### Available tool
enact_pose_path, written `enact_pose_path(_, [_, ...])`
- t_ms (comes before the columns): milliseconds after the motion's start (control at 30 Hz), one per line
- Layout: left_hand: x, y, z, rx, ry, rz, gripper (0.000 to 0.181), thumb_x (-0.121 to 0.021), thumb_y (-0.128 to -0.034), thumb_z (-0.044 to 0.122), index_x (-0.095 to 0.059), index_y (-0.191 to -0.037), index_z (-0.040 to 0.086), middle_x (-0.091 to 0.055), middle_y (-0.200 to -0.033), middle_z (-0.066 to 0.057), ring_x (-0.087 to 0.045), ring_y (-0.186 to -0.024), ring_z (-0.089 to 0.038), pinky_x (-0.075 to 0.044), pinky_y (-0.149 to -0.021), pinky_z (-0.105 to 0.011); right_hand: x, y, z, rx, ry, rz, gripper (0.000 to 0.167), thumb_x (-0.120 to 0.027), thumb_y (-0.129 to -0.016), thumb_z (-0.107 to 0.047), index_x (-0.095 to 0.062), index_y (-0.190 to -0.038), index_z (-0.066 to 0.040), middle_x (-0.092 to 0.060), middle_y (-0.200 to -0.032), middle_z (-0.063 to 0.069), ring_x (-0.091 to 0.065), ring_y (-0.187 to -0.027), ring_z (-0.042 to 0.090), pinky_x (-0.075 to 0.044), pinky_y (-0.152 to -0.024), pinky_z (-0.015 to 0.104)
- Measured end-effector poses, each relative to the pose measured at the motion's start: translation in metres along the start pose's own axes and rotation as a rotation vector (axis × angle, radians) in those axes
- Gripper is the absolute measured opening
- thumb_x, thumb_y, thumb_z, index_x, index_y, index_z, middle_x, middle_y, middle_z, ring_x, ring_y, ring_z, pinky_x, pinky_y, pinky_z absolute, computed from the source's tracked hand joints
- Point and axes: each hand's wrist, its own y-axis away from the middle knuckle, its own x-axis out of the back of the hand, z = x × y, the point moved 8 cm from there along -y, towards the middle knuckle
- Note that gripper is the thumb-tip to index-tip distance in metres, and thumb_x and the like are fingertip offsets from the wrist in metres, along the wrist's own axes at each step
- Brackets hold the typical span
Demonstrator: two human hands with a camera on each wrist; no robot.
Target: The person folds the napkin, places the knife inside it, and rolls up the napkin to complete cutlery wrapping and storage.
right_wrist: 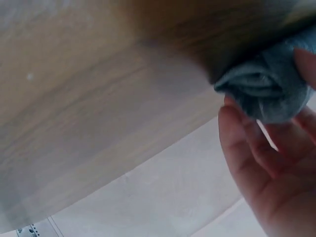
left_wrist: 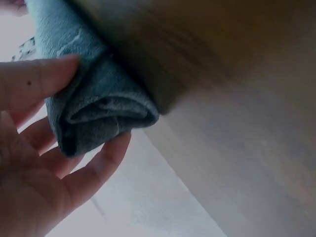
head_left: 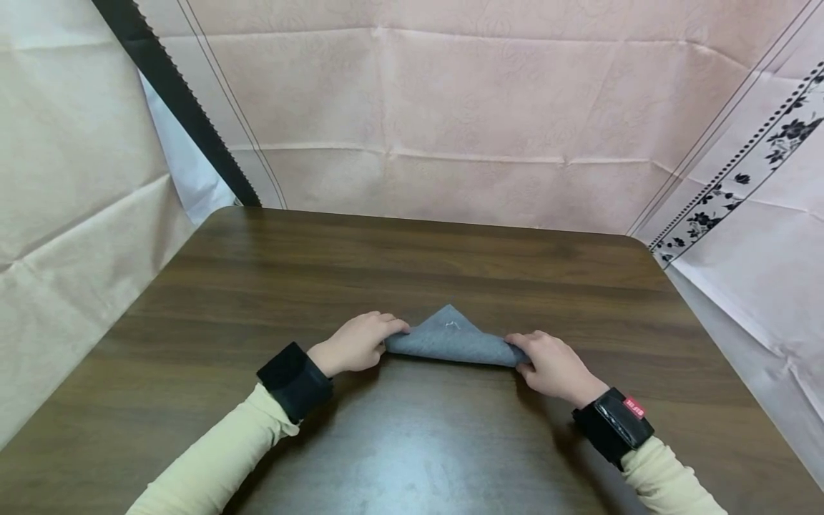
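Note:
A grey-blue cloth (head_left: 450,345) lies rolled into a flat tube across the middle of the wooden table (head_left: 412,272). One triangular corner with a small white mark sticks out from its far side. My left hand (head_left: 357,343) pinches the roll's left end, thumb on one side and fingers round the other. In the left wrist view, the spiral layers of the cloth (left_wrist: 106,116) show at that end. At the opposite end my right hand (head_left: 555,366) grips the roll in the same manner. The right wrist view shows the layered end of the cloth (right_wrist: 269,91) between thumb and fingers.
Behind the table hangs a creased pale pink sheet (head_left: 483,100). A black serrated strip (head_left: 187,107) runs down its left side, and a black floral border (head_left: 740,179) lies on the right. Black bands (head_left: 296,383) wrap both wrists over pale yellow sleeves.

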Motion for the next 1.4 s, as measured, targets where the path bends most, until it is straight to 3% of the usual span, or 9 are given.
enact_pose_path(333, [0.001,0.013,-0.015,0.011,0.359,-0.198,0.046,-0.059,-0.0840,-0.001,-0.049,-0.128,0.004,-0.055,-0.124,-0.010,-0.054,-0.104,-0.020,-0.042,-0.087,-0.037,0.003,0.009,0.000,0.075,-0.342,-0.239,0.038,-0.062,-0.086,-0.011,-0.052,-0.120,0.003,-0.061,-0.109,0.010,-0.052,-0.076,0.007,-0.044,-0.066,0.026])
enact_pose_path(467, [0.000,0.011,-0.027,0.040,0.461,-0.224,0.044,-0.056,-0.0876,0.002,-0.046,-0.131,0.003,-0.050,-0.129,-0.012,-0.053,-0.098,-0.019,-0.039,-0.086,-0.037,0.002,0.006,0.010,0.049,-0.372,-0.235,0.039,-0.058,-0.090,-0.019,-0.051,-0.122,0.003,-0.059,-0.115,0.013,-0.057,-0.096,0.018,-0.047,-0.075,0.033])
enact_pose_path(567, [-0.001,0.007,-0.038,0.090,0.470,-0.206,0.041,-0.053,-0.0907,0.006,-0.046,-0.131,0.002,-0.049,-0.130,-0.013,-0.051,-0.107,-0.024,-0.038,-0.090,-0.040,0.002,0.001,0.022,-0.031,-0.338,-0.191,0.038,-0.055,-0.092,-0.022,-0.053,-0.120,0.002,-0.062,-0.105,0.009,-0.058,-0.088,0.019,-0.046,-0.072,0.033])
enact_pose_path(600, [-0.001,0.006,-0.041,0.104,0.453,-0.190,0.039,-0.053,-0.0912,0.007,-0.047,-0.130,0.002,-0.049,-0.129,-0.014,-0.046,-0.116,-0.025,-0.038,-0.092,-0.041,0.002,-0.001,0.025,-0.058,-0.326,-0.171,0.037,-0.055,-0.092,-0.023,-0.054,-0.119,0.002,-0.062,-0.099,0.007,-0.057,-0.083,0.016,-0.046,-0.069,0.032])
enact_pose_path(733, [0.001,0.002,-0.051,0.141,0.362,-0.107,0.033,-0.052,-0.0918,0.009,-0.052,-0.123,-0.002,-0.056,-0.119,-0.015,-0.051,-0.110,-0.028,-0.041,-0.089,-0.042,0.006,-0.009,0.034,-0.157,-0.249,-0.095,0.034,-0.055,-0.091,-0.025,-0.059,-0.111,0.004,-0.059,-0.077,-0.001,-0.048,-0.065,0.010,-0.040,-0.058,0.027])
enact_pose_path(900, [0.004,-0.008,-0.053,0.218,0.152,-0.009,0.025,-0.055,-0.0905,0.011,-0.059,-0.113,0.001,-0.062,-0.104,-0.011,-0.058,-0.095,-0.024,-0.046,-0.079,-0.038,0.007,-0.020,0.043,-0.247,-0.123,-0.027,0.032,-0.057,-0.090,-0.026,-0.063,-0.103,0.002,-0.064,-0.080,0.005,-0.057,-0.067,0.015,-0.046,-0.060,0.034])
enact_pose_path(1133, [0.003,-0.017,-0.051,0.296,-0.092,0.021,0.024,-0.056,-0.0906,0.017,-0.062,-0.110,0.005,-0.063,-0.101,-0.010,-0.059,-0.089,-0.024,-0.048,-0.068,-0.039,0.004,-0.030,0.040,-0.281,0.055,-0.020,0.023,-0.056,-0.089,-0.022,-0.065,-0.091,0.000,-0.062,-0.074,0.008,-0.058,-0.066,0.023,-0.045,-0.057,0.040])
enact_pose_path(1267, [0.009,-0.016,-0.034,0.278,-0.202,0.085,0.029,-0.053,-0.0921,0.024,-0.061,-0.116,0.011,-0.061,-0.109,-0.010,-0.056,-0.098,-0.028,-0.043,-0.079,-0.048,0.016,-0.032,0.016,-0.223,0.167,0.094,0.026,-0.061,-0.086,-0.020,-0.064,-0.098,0.003,-0.064,-0.086,0.017,-0.060,-0.077,0.032,-0.047,-0.062,0.045])
enact_pose_path(1400, [0.013,-0.010,0.006,0.157,-0.249,0.136,0.029,-0.053,-0.0919,0.028,-0.062,-0.116,0.015,-0.059,-0.116,-0.008,-0.049,-0.110,-0.029,-0.031,-0.093,-0.058,0.026,-0.028,-0.031,-0.061,0.195,0.223,0.035,-0.067,-0.082,-0.019,-0.063,-0.110,0.000,-0.064,-0.100,0.018,-0.058,-0.090,0.034,-0.048,-0.068,0.046])
